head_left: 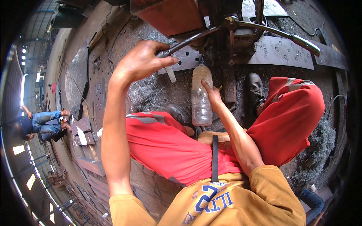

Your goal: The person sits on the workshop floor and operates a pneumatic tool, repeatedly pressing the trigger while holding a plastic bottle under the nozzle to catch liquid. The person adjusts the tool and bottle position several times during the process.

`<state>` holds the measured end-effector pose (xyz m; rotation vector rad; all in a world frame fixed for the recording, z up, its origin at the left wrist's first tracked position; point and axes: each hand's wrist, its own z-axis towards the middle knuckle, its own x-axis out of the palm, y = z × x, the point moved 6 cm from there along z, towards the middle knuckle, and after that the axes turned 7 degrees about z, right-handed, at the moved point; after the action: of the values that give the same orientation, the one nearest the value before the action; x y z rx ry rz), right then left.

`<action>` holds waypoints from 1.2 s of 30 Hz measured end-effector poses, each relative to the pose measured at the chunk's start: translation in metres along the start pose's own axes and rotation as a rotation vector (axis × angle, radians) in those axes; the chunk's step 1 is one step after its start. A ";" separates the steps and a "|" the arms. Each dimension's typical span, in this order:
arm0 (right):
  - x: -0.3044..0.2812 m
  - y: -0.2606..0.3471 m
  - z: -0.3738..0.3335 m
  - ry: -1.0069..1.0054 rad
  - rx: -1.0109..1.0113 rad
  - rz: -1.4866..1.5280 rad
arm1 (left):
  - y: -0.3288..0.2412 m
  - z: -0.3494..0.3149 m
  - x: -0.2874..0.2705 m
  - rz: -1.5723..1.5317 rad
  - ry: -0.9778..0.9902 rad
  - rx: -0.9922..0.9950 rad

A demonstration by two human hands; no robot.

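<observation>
My left hand [145, 58] is closed round the end of a dark metal lever handle [194, 38] that slants up to a drilling machine [237, 37]. In my right hand [213, 95] is a clear plastic bottle [201, 100] with cloudy liquid in it, thumb showing on its near side and the other fingers hidden. The bottle's narrow top points at the machine's lower end, above a steel plate [284, 52] with round holes and marked circles. Whether liquid is coming out cannot be made out.
A second lever arm [298, 42] reaches out to the right. Metal shavings [316, 147] lie heaped on the floor. A wooden block [213, 138] is between my legs. Perforated plates [77, 77] lie at left, and another person [45, 122] is at the far left.
</observation>
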<state>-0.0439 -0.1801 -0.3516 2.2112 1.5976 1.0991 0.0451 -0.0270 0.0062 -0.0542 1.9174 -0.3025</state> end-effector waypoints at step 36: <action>-0.010 0.003 0.001 -0.048 -0.106 -0.193 | 0.005 0.002 0.003 -0.016 -0.041 0.070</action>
<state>-0.0423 -0.1895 -0.3556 1.9557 1.6519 1.0423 0.0461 -0.0232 0.0019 -0.0292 1.8646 -0.3768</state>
